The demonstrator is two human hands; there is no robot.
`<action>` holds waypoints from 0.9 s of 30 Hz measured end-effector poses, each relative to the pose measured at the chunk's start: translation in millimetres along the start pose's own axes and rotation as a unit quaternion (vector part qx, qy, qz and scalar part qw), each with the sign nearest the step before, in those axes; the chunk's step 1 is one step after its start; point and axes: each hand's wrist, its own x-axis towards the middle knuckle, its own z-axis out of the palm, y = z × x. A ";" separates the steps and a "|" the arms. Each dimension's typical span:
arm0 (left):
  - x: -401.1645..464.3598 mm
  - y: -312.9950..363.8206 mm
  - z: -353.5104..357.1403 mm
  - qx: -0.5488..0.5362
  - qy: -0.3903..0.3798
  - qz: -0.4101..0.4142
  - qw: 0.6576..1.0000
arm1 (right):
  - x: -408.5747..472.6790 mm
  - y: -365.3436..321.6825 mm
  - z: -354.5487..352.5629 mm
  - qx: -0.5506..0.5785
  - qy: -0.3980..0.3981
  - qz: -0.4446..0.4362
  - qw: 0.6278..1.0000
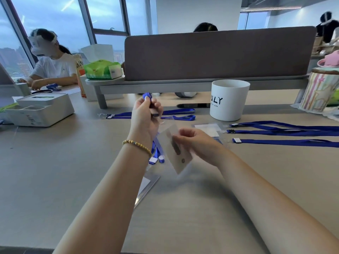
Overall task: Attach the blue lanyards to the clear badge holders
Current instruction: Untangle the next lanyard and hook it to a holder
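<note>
My left hand (145, 118) is raised above the table and pinches the clip end of a blue lanyard (147, 97); its strap hangs down below the wrist to a white tag (156, 158). My right hand (196, 142) holds a clear badge holder (176, 153) by its edge, tilted, just right of the left hand. Another clear holder (146, 186) lies flat on the table beneath them. Several loose blue lanyards (284, 132) lie to the right, with more clear holders (209, 128) beside them. Two lanyards (179, 114) lie behind my hands.
A white cup (229, 99) stands at the back right, by a striped container (319, 92). A grey divider on a shelf (218, 54) closes the far side. A white box (40, 110) sits left. Tissues (102, 69) rest on the shelf. A person (53, 63) works at the far left.
</note>
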 end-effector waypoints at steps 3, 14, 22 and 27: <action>-0.1 -21.0 -21.3 0.035 0.031 -0.072 0.996 | -3.6 7.1 -12.9 0.027 0.058 0.026 0.998; -7.0 -26.6 -49.2 0.257 -0.016 -0.105 0.961 | -3.9 6.9 -11.1 -0.001 0.026 0.059 0.998; -11.2 -20.8 -44.9 0.292 0.026 -0.048 0.955 | -14.8 -3.5 -15.5 -0.152 -0.134 0.163 0.966; -14.2 -25.8 -41.2 0.369 -0.041 -0.091 0.924 | -12.6 -6.0 -21.1 -0.205 0.025 0.061 0.977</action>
